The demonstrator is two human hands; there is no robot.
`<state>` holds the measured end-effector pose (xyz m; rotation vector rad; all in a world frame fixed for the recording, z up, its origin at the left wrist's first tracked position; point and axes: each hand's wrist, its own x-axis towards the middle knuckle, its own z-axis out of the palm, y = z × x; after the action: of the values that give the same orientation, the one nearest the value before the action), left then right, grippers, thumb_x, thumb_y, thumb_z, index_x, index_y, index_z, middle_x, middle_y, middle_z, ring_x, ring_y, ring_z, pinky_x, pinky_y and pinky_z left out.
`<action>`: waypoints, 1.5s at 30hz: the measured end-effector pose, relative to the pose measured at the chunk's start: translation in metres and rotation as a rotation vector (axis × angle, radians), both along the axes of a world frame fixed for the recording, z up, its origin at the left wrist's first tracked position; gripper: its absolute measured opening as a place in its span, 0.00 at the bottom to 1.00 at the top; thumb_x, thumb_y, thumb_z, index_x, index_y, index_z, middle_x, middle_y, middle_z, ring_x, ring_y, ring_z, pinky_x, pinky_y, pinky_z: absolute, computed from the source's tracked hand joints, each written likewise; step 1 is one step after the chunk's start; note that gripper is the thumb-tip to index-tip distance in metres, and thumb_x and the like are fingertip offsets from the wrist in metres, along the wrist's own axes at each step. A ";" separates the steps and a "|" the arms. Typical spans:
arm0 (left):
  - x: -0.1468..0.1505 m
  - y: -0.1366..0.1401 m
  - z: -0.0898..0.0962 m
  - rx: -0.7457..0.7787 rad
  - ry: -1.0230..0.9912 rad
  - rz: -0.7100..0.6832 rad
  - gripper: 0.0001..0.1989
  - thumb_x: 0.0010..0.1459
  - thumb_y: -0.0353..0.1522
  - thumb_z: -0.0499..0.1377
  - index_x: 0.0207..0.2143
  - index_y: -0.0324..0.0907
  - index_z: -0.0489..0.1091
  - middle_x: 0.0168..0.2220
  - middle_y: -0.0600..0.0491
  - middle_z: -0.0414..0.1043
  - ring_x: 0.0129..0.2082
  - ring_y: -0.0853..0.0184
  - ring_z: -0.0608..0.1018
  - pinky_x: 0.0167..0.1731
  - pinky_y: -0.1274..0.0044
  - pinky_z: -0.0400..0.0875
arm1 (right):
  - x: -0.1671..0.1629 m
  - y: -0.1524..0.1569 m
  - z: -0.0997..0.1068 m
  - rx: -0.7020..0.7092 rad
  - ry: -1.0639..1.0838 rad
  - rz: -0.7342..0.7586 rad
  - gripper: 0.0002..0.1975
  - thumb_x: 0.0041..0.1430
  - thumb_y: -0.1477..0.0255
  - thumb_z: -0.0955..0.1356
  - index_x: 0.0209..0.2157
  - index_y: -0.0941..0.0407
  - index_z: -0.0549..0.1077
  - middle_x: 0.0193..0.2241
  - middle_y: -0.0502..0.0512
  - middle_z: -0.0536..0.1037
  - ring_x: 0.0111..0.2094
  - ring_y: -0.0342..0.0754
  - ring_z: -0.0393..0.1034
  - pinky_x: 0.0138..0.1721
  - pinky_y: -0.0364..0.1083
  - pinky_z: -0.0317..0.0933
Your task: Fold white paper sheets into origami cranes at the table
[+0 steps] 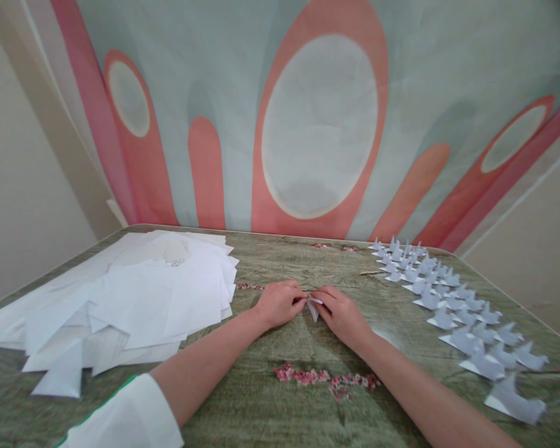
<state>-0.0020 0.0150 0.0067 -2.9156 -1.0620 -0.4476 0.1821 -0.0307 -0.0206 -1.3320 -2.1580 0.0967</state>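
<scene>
Between my two hands, over the middle of the table, is a small folded white paper piece (313,310) with a narrow flap pointing down. My left hand (280,303) pinches its left end with thumb and fingertips. On the other side, my right hand (340,313) is closed round the right part and hides some of it. The fingertips of both hands nearly meet at the top of the paper. Its full shape cannot be made out.
A wide, untidy pile of white paper sheets (163,298) covers the table's left side. Several rows of folded paper birds (466,339) stand along the right. The wood-patterned table (242,398) has printed pink flowers (308,376). A patterned backdrop (233,74) rises behind the far edge.
</scene>
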 end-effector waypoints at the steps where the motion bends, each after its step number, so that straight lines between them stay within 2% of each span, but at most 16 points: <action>1: 0.000 0.000 0.000 0.012 0.012 -0.005 0.12 0.59 0.34 0.50 0.33 0.47 0.73 0.30 0.55 0.70 0.32 0.68 0.73 0.29 0.80 0.64 | 0.000 0.000 0.000 0.001 -0.005 -0.002 0.10 0.60 0.75 0.62 0.41 0.55 0.72 0.37 0.57 0.73 0.40 0.49 0.67 0.42 0.48 0.63; 7: 0.004 -0.002 0.004 0.086 0.102 -0.045 0.13 0.60 0.35 0.49 0.31 0.40 0.71 0.32 0.50 0.69 0.26 0.67 0.73 0.24 0.77 0.64 | -0.001 0.002 -0.002 0.015 -0.040 -0.007 0.10 0.59 0.75 0.62 0.42 0.55 0.72 0.37 0.57 0.73 0.39 0.49 0.67 0.42 0.48 0.64; 11: 0.007 -0.001 0.006 0.123 0.141 -0.076 0.14 0.59 0.34 0.49 0.29 0.39 0.71 0.31 0.49 0.69 0.25 0.66 0.73 0.25 0.76 0.65 | -0.001 0.002 -0.002 0.020 -0.064 -0.008 0.10 0.59 0.75 0.63 0.41 0.55 0.72 0.36 0.57 0.73 0.38 0.49 0.68 0.41 0.48 0.64; 16: 0.008 0.000 0.006 0.154 0.153 -0.103 0.12 0.59 0.33 0.49 0.29 0.39 0.70 0.31 0.50 0.69 0.28 0.66 0.73 0.26 0.77 0.66 | -0.002 0.001 0.000 0.020 -0.089 -0.018 0.10 0.59 0.75 0.63 0.41 0.56 0.72 0.36 0.56 0.73 0.37 0.49 0.68 0.40 0.46 0.63; 28: 0.006 0.001 0.003 0.180 0.130 -0.096 0.13 0.59 0.36 0.50 0.30 0.40 0.71 0.31 0.52 0.69 0.27 0.68 0.72 0.26 0.78 0.64 | -0.003 -0.004 0.009 0.127 -0.196 -0.049 0.06 0.58 0.74 0.64 0.36 0.54 0.73 0.34 0.53 0.75 0.36 0.48 0.67 0.38 0.47 0.56; 36: 0.005 0.002 0.002 0.179 0.099 -0.095 0.11 0.59 0.36 0.51 0.30 0.42 0.71 0.30 0.54 0.69 0.28 0.69 0.72 0.26 0.80 0.63 | 0.000 -0.003 0.005 0.151 -0.186 -0.022 0.07 0.59 0.74 0.64 0.36 0.54 0.74 0.33 0.52 0.75 0.35 0.47 0.67 0.38 0.46 0.56; 45: 0.007 -0.001 0.004 0.155 0.100 -0.123 0.10 0.58 0.37 0.52 0.31 0.41 0.70 0.32 0.52 0.69 0.30 0.69 0.72 0.28 0.79 0.64 | -0.002 -0.004 0.008 0.221 -0.298 -0.031 0.11 0.62 0.71 0.62 0.32 0.56 0.74 0.31 0.54 0.76 0.34 0.46 0.67 0.37 0.46 0.54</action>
<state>0.0050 0.0143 0.0108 -2.8417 -0.8003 -0.3638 0.1804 -0.0351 -0.0130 -1.3161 -2.3088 -0.3637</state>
